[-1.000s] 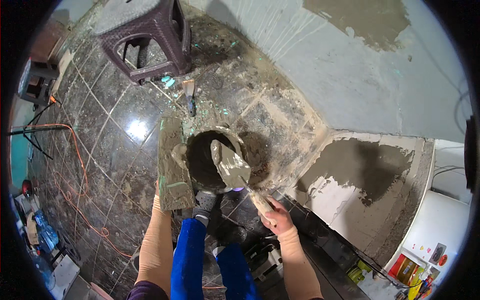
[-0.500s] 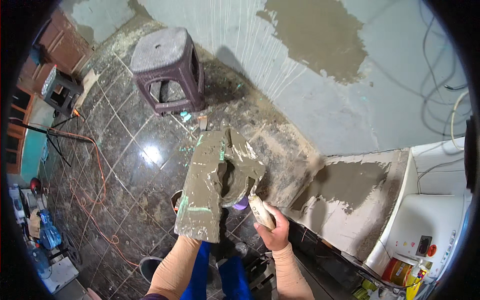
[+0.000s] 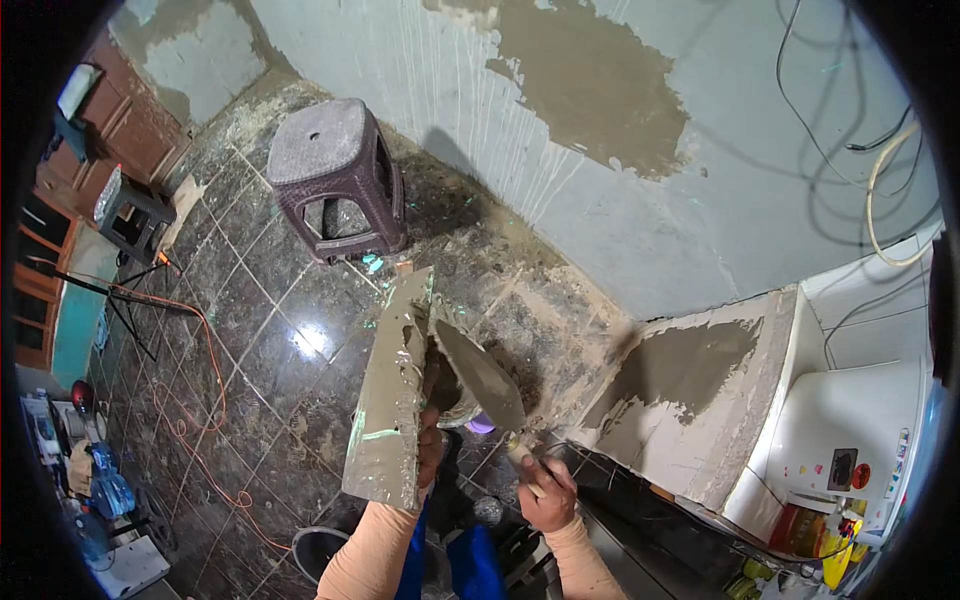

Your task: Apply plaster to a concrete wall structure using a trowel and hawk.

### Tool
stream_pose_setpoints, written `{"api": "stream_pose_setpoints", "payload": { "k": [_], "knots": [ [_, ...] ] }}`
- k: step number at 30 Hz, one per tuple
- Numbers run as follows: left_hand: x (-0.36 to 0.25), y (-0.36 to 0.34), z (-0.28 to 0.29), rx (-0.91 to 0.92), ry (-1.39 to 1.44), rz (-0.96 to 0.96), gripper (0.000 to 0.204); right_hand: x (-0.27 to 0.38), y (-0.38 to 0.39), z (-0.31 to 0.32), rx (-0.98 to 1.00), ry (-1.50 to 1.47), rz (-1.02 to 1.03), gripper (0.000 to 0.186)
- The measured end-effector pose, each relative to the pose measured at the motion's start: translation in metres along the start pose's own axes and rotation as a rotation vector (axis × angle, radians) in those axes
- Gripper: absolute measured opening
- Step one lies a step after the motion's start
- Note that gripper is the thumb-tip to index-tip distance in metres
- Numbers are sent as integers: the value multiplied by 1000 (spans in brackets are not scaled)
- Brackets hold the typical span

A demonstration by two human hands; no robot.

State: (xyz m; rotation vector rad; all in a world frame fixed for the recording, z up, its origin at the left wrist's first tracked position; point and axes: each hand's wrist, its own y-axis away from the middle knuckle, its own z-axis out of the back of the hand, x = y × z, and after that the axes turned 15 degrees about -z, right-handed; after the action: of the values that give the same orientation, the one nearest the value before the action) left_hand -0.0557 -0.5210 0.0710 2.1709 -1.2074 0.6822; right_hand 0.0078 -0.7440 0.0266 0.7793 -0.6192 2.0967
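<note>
My left hand [image 3: 430,455] is closed round the underside of a flat plastering board [image 3: 383,440], seen tilted steeply and smeared with grey-brown mortar. Part of that hand is hidden behind the board. In my right hand [image 3: 548,494] is the pale handle of a trowel [image 3: 488,382]. The trowel's mortar-coated blade points up and left, close to the board's right edge; whether they touch I cannot tell. Below the blade, a purple thing [image 3: 481,424] shows in part, beside a pale rim.
A brown plastic stool [image 3: 320,150] stands ahead by the wall [image 3: 430,90], which bears a mortar patch [image 3: 595,85]. Another patch covers part of a ledge [image 3: 650,455] at right. An orange cord [image 3: 212,340] crosses the tiled floor. A bucket [image 3: 318,550] sits near my left forearm.
The board has tipped steeper, showing my left fingers behind it. The trowel's blade, earlier lost against the mortar, now stands out plainly, and my right hand is slightly lower.
</note>
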Motion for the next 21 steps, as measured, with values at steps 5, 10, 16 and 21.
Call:
{"api": "stream_pose_setpoints", "payload": {
  "k": [5, 10, 16, 21],
  "knots": [
    [0, 4, -5, -22, -288, -52, 69, 15, 13, 17, 84, -349, -341, 44],
    [-1, 5, -15, -115, -424, -133, 66, 25, 11, 16, 361, -1264, -834, 56],
    [1, 14, -20, -113, -335, -120, 66, 38, -11, 2, 341, -994, -616, 56],
    [4, 24, -18, -109, -227, -108, 66, 43, -44, -18, 87, -333, -42, 51]
  ]
}}
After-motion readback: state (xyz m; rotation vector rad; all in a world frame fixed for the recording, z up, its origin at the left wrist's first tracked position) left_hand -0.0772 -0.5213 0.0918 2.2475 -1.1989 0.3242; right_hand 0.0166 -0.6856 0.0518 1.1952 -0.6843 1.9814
